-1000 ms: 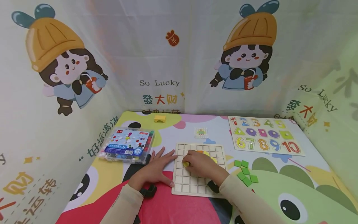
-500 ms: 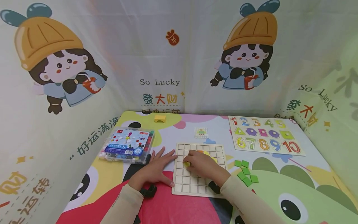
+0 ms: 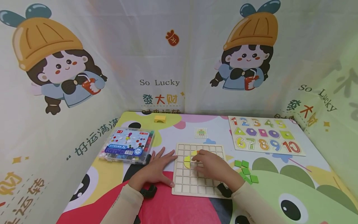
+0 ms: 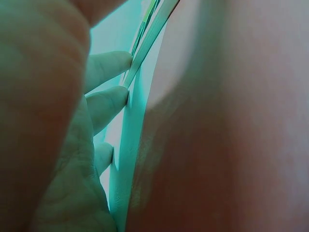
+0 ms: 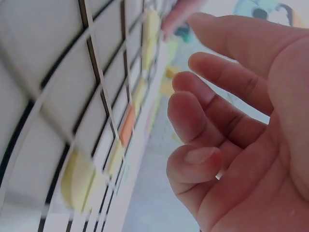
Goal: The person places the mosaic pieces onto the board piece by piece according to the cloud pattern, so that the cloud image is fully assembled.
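A wooden grid board [image 3: 193, 182] lies on the table in front of me. My left hand [image 3: 158, 166] lies flat beside its left edge, fingers [image 4: 108, 99] straight against the board's rim. My right hand [image 3: 212, 166] hovers over the board's middle with loosely bent fingers [image 5: 212, 121], holding nothing. Yellow quarter-round tiles [image 3: 188, 161] sit in the grid cells left of that hand, with an orange one [image 5: 126, 129] further along the row in the right wrist view. Several green square tiles [image 3: 246, 174] lie loose right of the board.
A clear plastic box [image 3: 127, 146] of small parts stands at the left. A number puzzle board [image 3: 264, 138] lies at the back right, a small pattern card [image 3: 201, 133] behind the grid board, a yellow block [image 3: 160, 118] at the back. Printed curtains wall the table.
My right hand has let go of the yellow tile, which now sits in the grid, and has drawn back to the right. The left hand has not moved.
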Tool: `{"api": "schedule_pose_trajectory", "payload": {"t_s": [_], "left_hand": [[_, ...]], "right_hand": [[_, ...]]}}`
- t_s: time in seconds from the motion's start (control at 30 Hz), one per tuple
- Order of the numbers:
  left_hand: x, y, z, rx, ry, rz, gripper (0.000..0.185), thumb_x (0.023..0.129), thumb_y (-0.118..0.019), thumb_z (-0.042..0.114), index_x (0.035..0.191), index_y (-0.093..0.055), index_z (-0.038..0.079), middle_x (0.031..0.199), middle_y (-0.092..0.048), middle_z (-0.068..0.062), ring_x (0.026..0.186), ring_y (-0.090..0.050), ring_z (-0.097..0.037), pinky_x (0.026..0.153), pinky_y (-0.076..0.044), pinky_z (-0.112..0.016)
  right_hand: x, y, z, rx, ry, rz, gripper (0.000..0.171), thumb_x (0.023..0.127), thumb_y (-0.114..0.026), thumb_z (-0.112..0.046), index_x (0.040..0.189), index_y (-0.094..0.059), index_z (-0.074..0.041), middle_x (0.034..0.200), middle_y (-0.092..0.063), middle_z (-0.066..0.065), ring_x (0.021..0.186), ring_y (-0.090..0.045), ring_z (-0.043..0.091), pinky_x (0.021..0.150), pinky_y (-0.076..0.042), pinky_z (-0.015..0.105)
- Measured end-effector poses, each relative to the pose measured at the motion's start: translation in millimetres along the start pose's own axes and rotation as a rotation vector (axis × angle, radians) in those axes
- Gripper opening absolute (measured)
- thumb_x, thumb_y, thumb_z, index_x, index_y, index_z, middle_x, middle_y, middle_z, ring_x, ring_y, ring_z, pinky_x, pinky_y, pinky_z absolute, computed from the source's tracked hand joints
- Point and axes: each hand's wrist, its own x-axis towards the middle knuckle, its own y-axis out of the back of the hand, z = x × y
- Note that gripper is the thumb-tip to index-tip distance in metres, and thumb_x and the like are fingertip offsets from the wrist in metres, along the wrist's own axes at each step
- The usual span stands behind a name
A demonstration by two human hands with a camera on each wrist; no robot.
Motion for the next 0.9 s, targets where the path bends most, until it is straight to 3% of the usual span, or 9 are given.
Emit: {"api": "schedule_pose_trajectory", "payload": {"t_s": [0.1, 0.33, 0.5, 0.7, 0.9], "left_hand": [[0.3, 0.0, 1.0, -0.001, 0.004, -0.003, 0.110, 0.070, -0.093, 0.060, 0.163, -0.042, 0.031, 0.178, -0.023, 0.005, 0.167, 0.004, -0.035, 0.128, 0.010, -0.071], [1.3, -1.6, 1.0, 0.000, 0.023, -0.016, 0.111, 0.069, -0.093, 0.060, 0.164, -0.040, 0.034, 0.178, -0.023, 0.008, 0.168, 0.005, -0.032, 0.129, 0.011, -0.068], [1.3, -3.6, -1.4, -0.003, 0.022, -0.011, 0.111, 0.069, -0.093, 0.061, 0.163, -0.041, 0.035, 0.177, -0.023, 0.009, 0.168, 0.005, -0.032, 0.129, 0.011, -0.068], [1.0, -4.1, -1.7, -0.003, 0.013, -0.008, 0.111, 0.069, -0.093, 0.061, 0.163, -0.041, 0.035, 0.178, -0.022, 0.011, 0.168, 0.006, -0.032, 0.129, 0.011, -0.068], [-1.3, -0.1, -0.5, 0.006, 0.016, -0.004, 0.112, 0.069, -0.093, 0.061, 0.164, -0.041, 0.033, 0.178, -0.022, 0.009, 0.168, 0.005, -0.033, 0.129, 0.009, -0.069]], "right_hand": [[-15, 9, 11, 0.059, -0.036, 0.016, 0.031, 0.095, -0.080, -0.026, 0.123, -0.077, -0.013, 0.112, -0.071, -0.003, 0.103, -0.066, 0.015, 0.092, -0.060, 0.039], [-53, 30, 44, 0.165, -0.048, 0.095, 0.030, 0.096, -0.079, -0.024, 0.122, -0.076, -0.009, 0.101, -0.070, -0.003, 0.080, -0.054, 0.005, 0.067, -0.048, 0.023], [-79, 37, 66, 0.160, -0.053, 0.186, 0.028, 0.095, -0.079, -0.022, 0.120, -0.077, -0.010, 0.099, -0.070, -0.008, 0.077, -0.049, -0.002, 0.065, -0.044, 0.022], [-102, 47, 86, 0.156, -0.099, 0.258, 0.030, 0.093, -0.082, -0.020, 0.121, -0.077, -0.009, 0.103, -0.072, -0.003, 0.078, -0.051, -0.003, 0.062, -0.044, 0.022], [-109, 48, 109, 0.133, -0.192, 0.302, 0.031, 0.092, -0.083, -0.018, 0.121, -0.077, -0.008, 0.103, -0.072, 0.000, 0.078, -0.053, 0.001, 0.061, -0.044, 0.024]]}}
